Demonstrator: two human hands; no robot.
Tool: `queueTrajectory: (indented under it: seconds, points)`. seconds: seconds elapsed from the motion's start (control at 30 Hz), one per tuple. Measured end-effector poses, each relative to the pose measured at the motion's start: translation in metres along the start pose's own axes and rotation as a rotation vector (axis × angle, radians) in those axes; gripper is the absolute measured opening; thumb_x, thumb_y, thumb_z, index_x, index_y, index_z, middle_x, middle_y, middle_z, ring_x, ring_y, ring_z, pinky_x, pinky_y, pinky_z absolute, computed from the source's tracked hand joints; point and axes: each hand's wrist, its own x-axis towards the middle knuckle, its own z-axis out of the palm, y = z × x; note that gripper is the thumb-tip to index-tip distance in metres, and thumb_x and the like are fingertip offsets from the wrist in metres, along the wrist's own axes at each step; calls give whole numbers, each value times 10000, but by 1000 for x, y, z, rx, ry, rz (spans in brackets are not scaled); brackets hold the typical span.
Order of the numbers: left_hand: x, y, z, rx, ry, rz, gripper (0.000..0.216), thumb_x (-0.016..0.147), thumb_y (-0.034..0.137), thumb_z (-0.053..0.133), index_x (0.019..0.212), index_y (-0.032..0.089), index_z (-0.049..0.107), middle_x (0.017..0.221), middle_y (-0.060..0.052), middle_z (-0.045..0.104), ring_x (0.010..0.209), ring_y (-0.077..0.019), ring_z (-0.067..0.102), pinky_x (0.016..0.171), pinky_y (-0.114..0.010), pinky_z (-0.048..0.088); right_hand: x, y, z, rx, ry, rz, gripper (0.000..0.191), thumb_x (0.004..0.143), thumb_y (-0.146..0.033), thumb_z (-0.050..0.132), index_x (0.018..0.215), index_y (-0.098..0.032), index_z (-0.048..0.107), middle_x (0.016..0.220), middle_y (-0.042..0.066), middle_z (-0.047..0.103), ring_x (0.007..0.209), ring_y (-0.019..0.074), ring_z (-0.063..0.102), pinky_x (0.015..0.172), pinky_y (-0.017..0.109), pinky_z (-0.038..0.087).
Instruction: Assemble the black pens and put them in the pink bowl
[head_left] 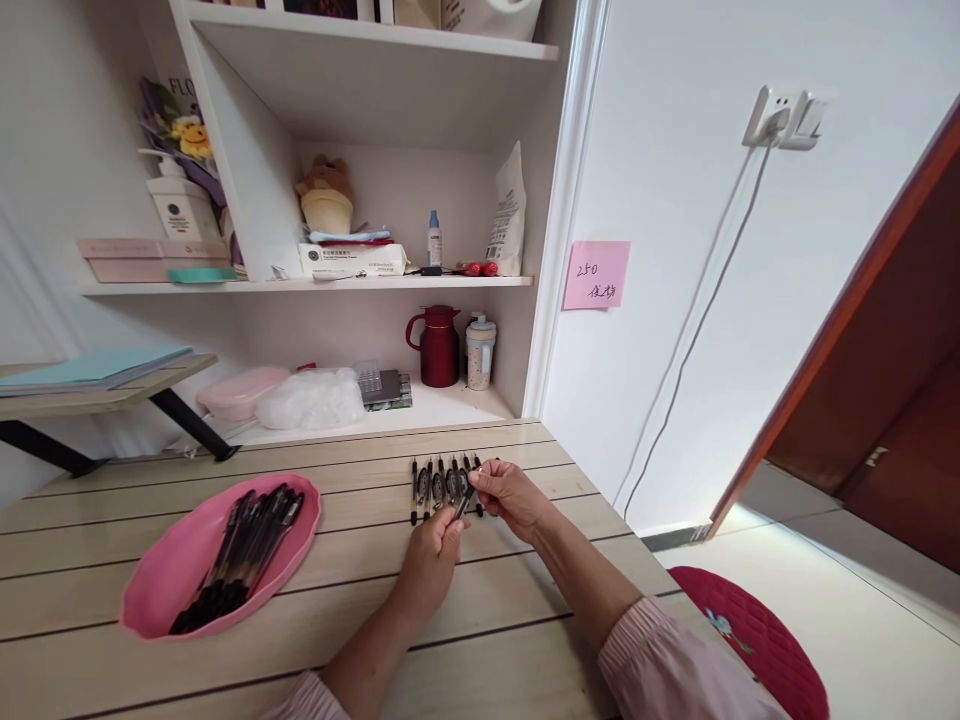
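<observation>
While the pen [463,499] was pinched between both hands just above the table [480,645], its long axis slanted, lower end in the left hand [430,562] and upper end rising away toward the right hand [508,494]. Both sets of fingers were closed on it. The step looked like checking or capping. Laying it down would call for turning it parallel to the row of pens [442,482] just behind. A pink tray [150,600] with more pens lay well to the left.
</observation>
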Motion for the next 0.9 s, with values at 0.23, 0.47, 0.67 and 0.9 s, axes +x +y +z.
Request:
queueTrajectory:
  seconds: [0.23,0.47,0.67,0.9]
  points:
    - [1,-7,2,-28,4,-14,255,807,349,377,780,160,547,504,48,409,497,-117,402,522,-223,304,0,-1,-1,43,-33,-3,296,524,-306,759,684,-157,559,524,-52,509,405,31,367,371,174,182]
    - [2,-6,2,-60,0,-20,259,797,346,385,810,156,561,494,48,414,492,-121,400,525,-229,303,-2,-1,2,51,-68,3,307,550,-346,738,732,-174,562,633,-29,582,428,39,414,377,177,207]
    - [2,-7,3,-61,7,-36,245,788,355,393,764,165,546,503,42,428,497,-122,408,531,-232,306,0,3,0,30,41,2,316,535,-322,750,604,-175,480,447,-77,450,388,38,351,369,177,180]
    - [1,-3,2,-48,12,-20,244,788,347,385,759,168,548,499,47,414,498,-120,408,529,-227,306,0,0,-1,29,-40,-11,290,555,-341,726,712,-162,561,541,-44,530,409,39,380,371,177,190]
